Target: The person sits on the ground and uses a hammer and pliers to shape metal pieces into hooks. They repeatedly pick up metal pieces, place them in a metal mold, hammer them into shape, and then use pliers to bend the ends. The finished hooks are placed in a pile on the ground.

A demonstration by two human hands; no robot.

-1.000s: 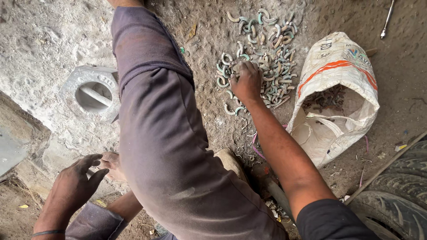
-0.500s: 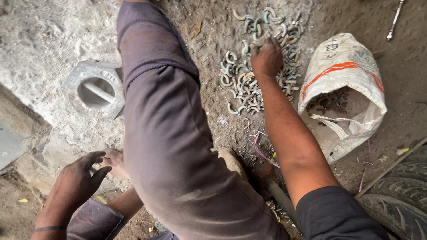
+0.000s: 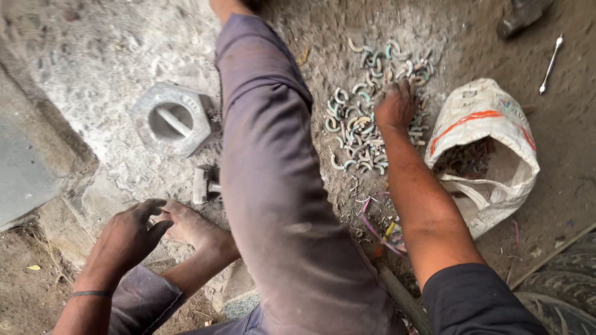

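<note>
right hand reaches into the pile of curved metal pieces, fingers curled on some. left hand rests open beside the bare foot.

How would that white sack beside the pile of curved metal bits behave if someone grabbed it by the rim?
The white sack would probably be floppy: its woven rim is folded over and sagging. It likely feels heavy for its size, since dark metal-looking pieces fill its bottom. Squat and slumped on the dirt, it seems unlikely to roll, though its mouth could spill if tilted.

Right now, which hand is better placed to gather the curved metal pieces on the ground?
Right. The right hand rests on the pile of curved metal pieces, beside the open white sack. The left hand is near the foot, across the outstretched leg.
</note>
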